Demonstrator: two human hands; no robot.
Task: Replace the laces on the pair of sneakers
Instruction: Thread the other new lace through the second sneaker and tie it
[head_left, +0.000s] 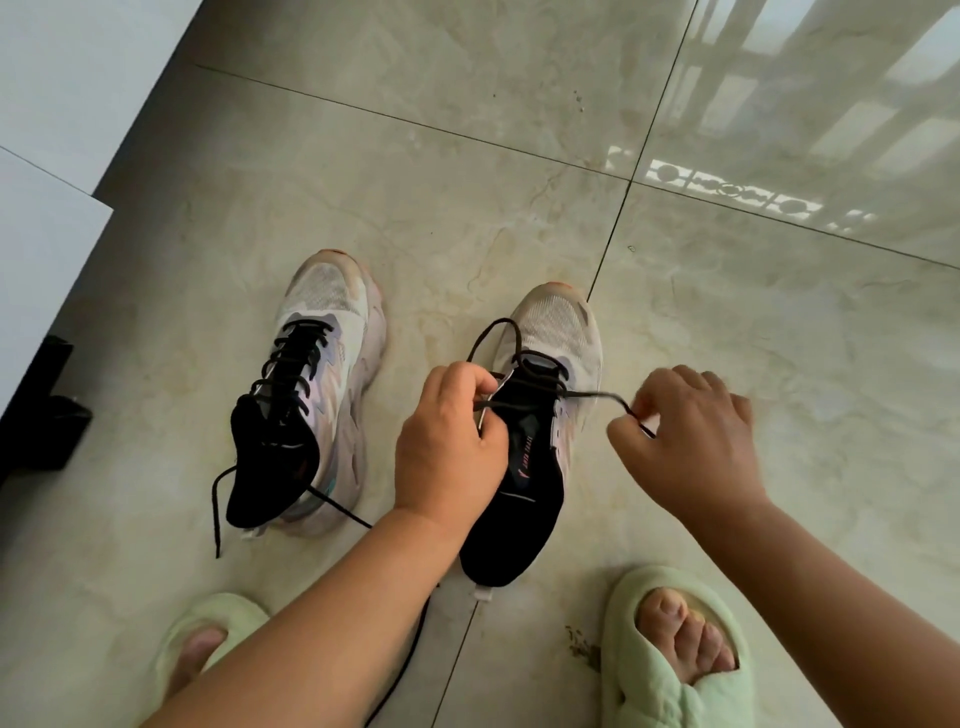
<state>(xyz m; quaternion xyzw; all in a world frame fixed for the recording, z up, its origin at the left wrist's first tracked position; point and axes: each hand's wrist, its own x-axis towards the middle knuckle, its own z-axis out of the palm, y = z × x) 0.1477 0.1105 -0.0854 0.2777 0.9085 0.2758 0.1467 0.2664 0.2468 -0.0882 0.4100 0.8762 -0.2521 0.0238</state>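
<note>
Two pale sneakers with black tongues stand on the tiled floor, toes pointing away from me. The left sneaker (332, 364) is laced in black, its lace ends (218, 509) trailing loose on the floor. The right sneaker (556, 332) is partly laced. My left hand (449, 441) grips the right sneaker's eyelet edge and pinches the black lace there. My right hand (691, 431), to the right of the shoe, pinches the other end of the black lace (597, 396), which stretches taut from the eyelets. A loop of lace arcs over the shoe's toe side.
My feet in pale green slippers (670, 654) sit at the bottom of the view, either side of my arms. A white wall or panel (52, 156) and a black object (47, 431) are at the left. Another black lace (400, 670) runs under my left forearm.
</note>
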